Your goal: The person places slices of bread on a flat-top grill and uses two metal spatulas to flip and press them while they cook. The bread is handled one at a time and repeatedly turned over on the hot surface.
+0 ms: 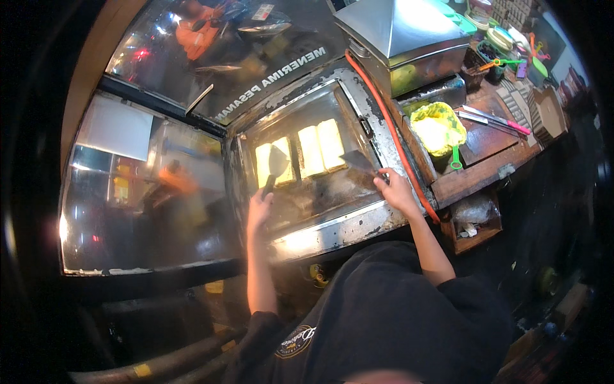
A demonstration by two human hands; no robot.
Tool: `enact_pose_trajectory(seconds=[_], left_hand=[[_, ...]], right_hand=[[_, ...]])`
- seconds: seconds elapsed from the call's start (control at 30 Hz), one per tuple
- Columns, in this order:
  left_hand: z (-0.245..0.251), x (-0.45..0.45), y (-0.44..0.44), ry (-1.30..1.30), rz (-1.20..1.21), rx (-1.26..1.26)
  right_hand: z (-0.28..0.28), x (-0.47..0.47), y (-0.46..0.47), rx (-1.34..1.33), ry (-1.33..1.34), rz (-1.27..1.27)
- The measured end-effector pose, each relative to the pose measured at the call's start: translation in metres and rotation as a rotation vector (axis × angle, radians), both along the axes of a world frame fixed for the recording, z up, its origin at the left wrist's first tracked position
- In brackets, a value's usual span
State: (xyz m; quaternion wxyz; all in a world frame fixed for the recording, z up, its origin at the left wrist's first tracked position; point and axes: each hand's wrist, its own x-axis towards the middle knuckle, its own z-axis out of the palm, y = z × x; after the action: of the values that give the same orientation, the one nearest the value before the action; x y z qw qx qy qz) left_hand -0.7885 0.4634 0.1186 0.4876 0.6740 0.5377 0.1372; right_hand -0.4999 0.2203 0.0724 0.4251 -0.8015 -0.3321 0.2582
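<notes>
Several pale yellow bread slabs point(321, 146) lie on a flat metal griddle point(331, 197) in front of me. My left hand point(260, 209) grips the dark handle of a pointed metal spatula point(278, 161), whose blade is over the left bread. In my right hand point(397, 189) is a wide, flat metal scraper point(359, 161); its blade points left, close to the lower right corner of the right bread. Both blades look slightly blurred, and I cannot tell whether either touches the bread.
Right of the griddle runs an orange hose point(387, 129), then a yellow-smeared tub point(439, 129) with a green-handled tool, and knives point(494, 120) on a wooden board point(489, 141). A metal box with a pyramid lid point(398, 33) stands behind. Glass panels border the left and back; a person in orange point(196, 36) is beyond.
</notes>
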Motion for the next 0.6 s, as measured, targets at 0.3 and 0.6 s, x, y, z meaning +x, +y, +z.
enact_pose_trajectory(seconds=[0.3,0.6], left_hand=[[-0.033,-0.055,0.061,0.154,0.193,0.383],[-0.088,-0.063,0.06,0.351,-0.093,0.395]], right_hand=[[-0.07,-0.035,0.103,0.163,0.457,-0.105],[-0.055,0.001,0.085,0.214,0.622,-0.178]])
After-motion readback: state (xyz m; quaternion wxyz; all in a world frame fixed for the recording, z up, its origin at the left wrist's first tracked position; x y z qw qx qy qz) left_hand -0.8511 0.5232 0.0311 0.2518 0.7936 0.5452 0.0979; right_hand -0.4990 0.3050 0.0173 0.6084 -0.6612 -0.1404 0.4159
